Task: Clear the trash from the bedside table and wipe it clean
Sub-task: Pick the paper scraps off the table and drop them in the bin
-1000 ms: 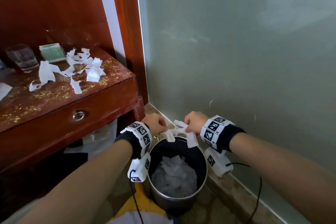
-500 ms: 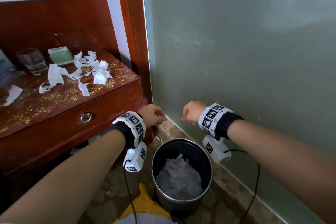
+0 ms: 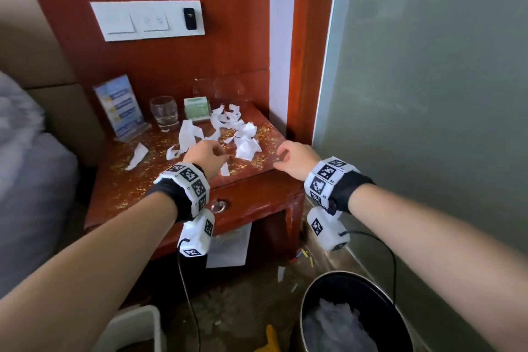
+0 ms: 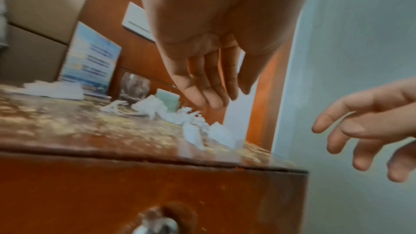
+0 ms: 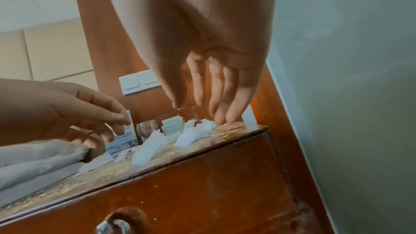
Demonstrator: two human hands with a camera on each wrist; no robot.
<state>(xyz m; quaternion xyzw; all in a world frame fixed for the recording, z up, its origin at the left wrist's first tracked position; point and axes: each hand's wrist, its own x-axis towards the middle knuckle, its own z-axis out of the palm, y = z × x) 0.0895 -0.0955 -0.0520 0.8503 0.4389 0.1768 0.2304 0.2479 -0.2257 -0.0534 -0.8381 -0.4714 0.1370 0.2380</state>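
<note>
Torn white paper scraps [image 3: 245, 137] [image 4: 216, 133] [image 5: 195, 133] and yellow crumbs lie across the red-brown bedside table [image 3: 128, 188]. My left hand [image 3: 213, 151] [image 4: 209, 99] hovers over the table's front middle, just short of the scraps, fingers relaxed and holding nothing. My right hand [image 3: 285, 151] [image 5: 216, 111] hangs over the front right corner, fingers stretched out and empty. A dark metal bin [image 3: 360, 291] with crumpled white paper inside stands on the floor at the lower right.
At the back of the table stand a glass [image 3: 164, 113], a green packet [image 3: 197, 107] and a blue sign card [image 3: 120, 107]. A grey wall [image 3: 428, 94] runs close on the right and a bed [image 3: 25, 180] on the left. A white container [image 3: 137, 323] sits on the floor.
A second ago both hands pinched paper scraps over the bin. The scraps are gone from them; both hands have risen to the table's front edge and uncurled.
</note>
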